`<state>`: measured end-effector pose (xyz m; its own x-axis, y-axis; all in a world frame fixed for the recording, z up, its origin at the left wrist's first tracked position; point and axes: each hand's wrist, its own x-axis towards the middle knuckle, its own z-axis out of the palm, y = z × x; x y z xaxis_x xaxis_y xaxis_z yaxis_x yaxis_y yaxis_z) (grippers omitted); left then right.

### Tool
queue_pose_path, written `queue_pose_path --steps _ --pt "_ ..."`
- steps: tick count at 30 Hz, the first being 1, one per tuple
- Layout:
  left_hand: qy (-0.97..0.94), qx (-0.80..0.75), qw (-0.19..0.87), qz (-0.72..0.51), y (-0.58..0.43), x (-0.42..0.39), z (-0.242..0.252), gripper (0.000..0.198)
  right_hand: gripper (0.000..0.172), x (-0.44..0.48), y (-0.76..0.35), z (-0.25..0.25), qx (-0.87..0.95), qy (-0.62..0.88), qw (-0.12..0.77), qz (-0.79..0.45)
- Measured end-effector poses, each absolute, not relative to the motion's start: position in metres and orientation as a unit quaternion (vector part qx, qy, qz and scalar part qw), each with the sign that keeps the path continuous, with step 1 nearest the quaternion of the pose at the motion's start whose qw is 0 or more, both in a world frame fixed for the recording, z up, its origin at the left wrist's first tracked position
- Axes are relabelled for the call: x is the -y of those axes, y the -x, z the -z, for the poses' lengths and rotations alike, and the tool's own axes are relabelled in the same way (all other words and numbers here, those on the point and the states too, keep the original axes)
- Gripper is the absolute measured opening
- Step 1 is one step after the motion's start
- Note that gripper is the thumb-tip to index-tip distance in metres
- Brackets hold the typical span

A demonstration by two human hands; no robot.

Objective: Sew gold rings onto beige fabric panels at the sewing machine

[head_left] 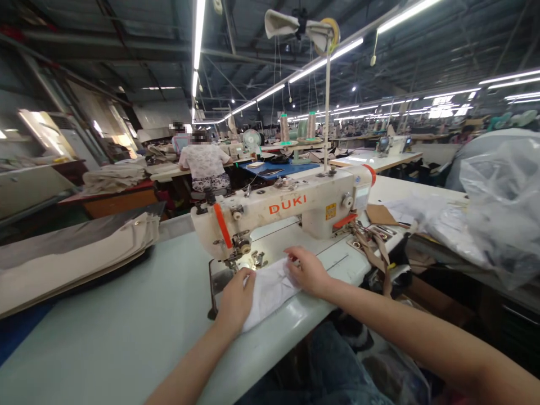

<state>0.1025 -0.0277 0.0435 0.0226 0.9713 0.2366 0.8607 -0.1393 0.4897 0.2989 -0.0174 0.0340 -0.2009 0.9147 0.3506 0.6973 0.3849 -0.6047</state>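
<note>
A soft white fabric piece (272, 292) is held over the pale green, smooth-topped sewing table (169, 298), just in front of the needle area of a cream metal sewing machine with orange lettering (291, 205). Its left end is grasped by the left hand (235, 301); its right edge is pinched by the right hand's bent fingers (309, 273). Beige flat panels (80, 253) are stacked at the table's left.
</note>
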Motion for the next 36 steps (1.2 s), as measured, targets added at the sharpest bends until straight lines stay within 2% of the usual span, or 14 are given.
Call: queue_pose_path --steps 3,6,9,11,13,15,18,21,30,32,34,36 --pt "-0.715 -0.637 0.093 -0.272 -0.117 0.021 -0.038 0.024 0.048 0.033 -0.308 -0.032 0.802 0.487 0.328 -0.105" --pt "-0.728 -0.621 0.066 -0.284 -0.118 0.023 -0.036 0.025 0.034 0.041 -0.320 -0.026 0.825 0.471 0.298 -0.094" --pt "-0.777 -0.551 -0.060 -0.298 -0.109 0.037 -0.036 0.031 0.021 0.037 -0.329 -0.020 0.804 0.487 0.318 -0.124" --pt "-0.827 -0.448 -0.171 -0.293 -0.103 0.050 -0.036 0.028 0.020 0.033 -0.331 -0.018 0.791 0.494 0.336 -0.135" --pt "-0.873 -0.349 -0.213 -0.265 -0.102 0.061 -0.034 0.028 0.021 0.029 -0.329 -0.018 0.779 0.502 0.349 -0.141" --pt "-0.903 -0.324 -0.176 -0.219 -0.105 0.067 -0.031 0.029 0.024 0.026 -0.325 -0.019 0.769 0.510 0.357 -0.144" --pt "-0.897 -0.406 -0.083 -0.157 -0.114 0.064 -0.028 0.034 0.032 0.021 -0.323 -0.021 0.760 0.520 0.361 -0.143" --pt "-0.876 -0.462 -0.032 -0.131 -0.117 0.057 -0.033 0.037 0.040 0.015 -0.331 -0.021 0.752 0.531 0.365 -0.138" --pt "-0.869 -0.477 -0.047 -0.127 -0.097 0.061 -0.053 0.029 0.045 0.009 -0.366 -0.025 0.724 0.561 0.384 -0.117" --pt "-0.869 -0.478 -0.041 -0.123 -0.094 0.063 -0.054 0.032 0.044 0.023 -0.357 -0.037 0.750 0.523 0.394 -0.094" --pt "-0.868 -0.483 -0.035 -0.108 -0.095 0.065 -0.057 0.036 0.040 0.038 -0.340 -0.049 0.818 0.421 0.388 -0.047" --pt "-0.865 -0.492 -0.038 -0.086 -0.098 0.066 -0.060 0.039 0.034 0.046 -0.321 -0.056 0.893 0.299 0.337 -0.010"
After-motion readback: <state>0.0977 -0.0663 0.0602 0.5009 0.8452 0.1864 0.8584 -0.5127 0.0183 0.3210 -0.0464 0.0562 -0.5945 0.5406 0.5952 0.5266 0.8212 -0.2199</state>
